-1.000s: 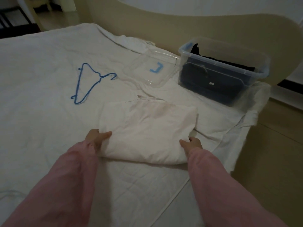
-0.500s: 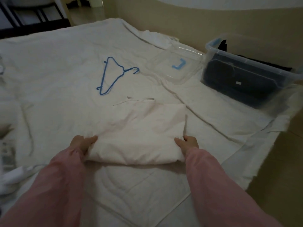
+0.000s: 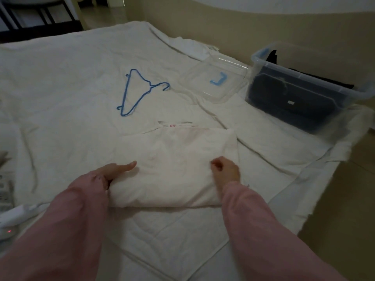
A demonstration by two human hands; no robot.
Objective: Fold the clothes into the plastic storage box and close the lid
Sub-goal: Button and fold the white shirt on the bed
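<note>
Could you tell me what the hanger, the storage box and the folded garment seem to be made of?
The hanger looks like thin blue-coated wire, given its slim bent outline. The storage box is clear glossy plastic: dark clothes show through its wall. The folded garment seems soft matte white fabric, creased and puffy.

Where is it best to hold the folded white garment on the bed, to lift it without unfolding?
Take the folded white cloth garment at its left and right ends, coming in from the sides and sliding underneath. It lies flat as a wide, soft, layered rectangle, so support under both ends should keep the layers together.
</note>
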